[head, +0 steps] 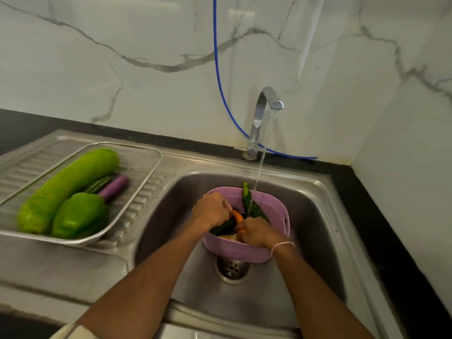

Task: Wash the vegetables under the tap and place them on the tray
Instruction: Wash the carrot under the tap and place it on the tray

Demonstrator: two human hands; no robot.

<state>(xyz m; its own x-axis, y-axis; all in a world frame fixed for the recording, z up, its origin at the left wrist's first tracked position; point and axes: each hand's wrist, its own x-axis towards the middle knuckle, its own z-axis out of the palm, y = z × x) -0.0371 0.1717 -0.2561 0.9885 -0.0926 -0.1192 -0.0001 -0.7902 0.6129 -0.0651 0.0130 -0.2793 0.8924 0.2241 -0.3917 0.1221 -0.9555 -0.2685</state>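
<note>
**Two hands rub a carrot over a basket in a kitchen sink**

At the far left, a shallow steel mesh tray (137, 152) sits on the ribbed draining board. It holds a long pale green gourd (66, 189), a shorter green papaya-shaped vegetable (78, 216) in front of it, some thin green beans (99, 184) and a slender purple aubergine (115, 185), all lying touching one another.

To the right, in the steel sink basin (315, 216), stands a round lilac plastic basket (244, 250) just beyond the drain. The left hand (211, 209) and the right hand (256, 232) meet over it, each grip closed around one end of a small orange carrot (237, 216). Dark green vegetables (247, 196) lie in the basket beneath. A beaded bracelet (281, 245) circles the right wrist.

Behind, a chrome tap (261, 113) pours a thin stream of water (260, 165) into the basket's far side. A blue hose (217, 69) hangs down the marble wall.
</note>
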